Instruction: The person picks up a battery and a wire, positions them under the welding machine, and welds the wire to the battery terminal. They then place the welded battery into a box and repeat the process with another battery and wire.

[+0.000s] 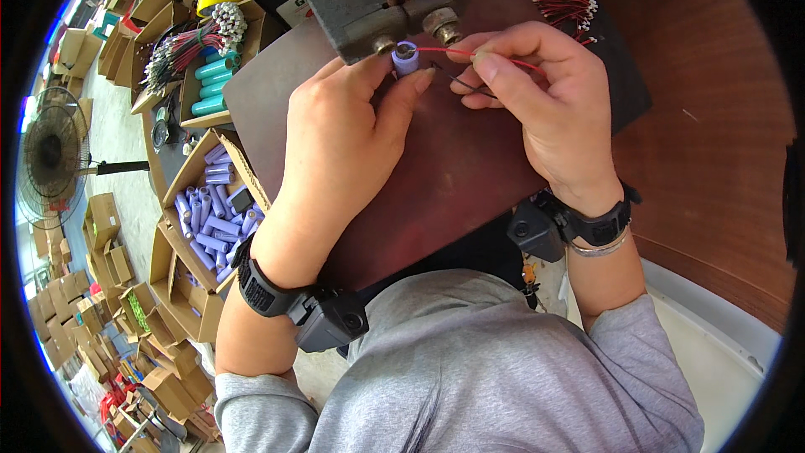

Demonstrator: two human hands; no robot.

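Observation:
A purple cylindrical battery cell (406, 64) is held upright between the thumb and fingers of my left hand (344, 130), its top end facing up under a spot welder head (390, 2). Two copper-coloured pins rise from that dark metal head. My right hand (545, 88) pinches a thin red wire (444, 49) whose far end reaches the top of the cell. A black wire (457, 80) runs from beside the cell to the lower fingers of the same hand. Whether either wire is joined to the cell is too small to tell.
Left of the brown work board (436, 176) stands a cardboard box of loose purple cells (220, 226). Beyond it are a box of teal cylinders (214, 84) and a bundle of connector wires (197, 46). More red wires (563, 2) lie at the back right. A fan (54, 147) stands far left.

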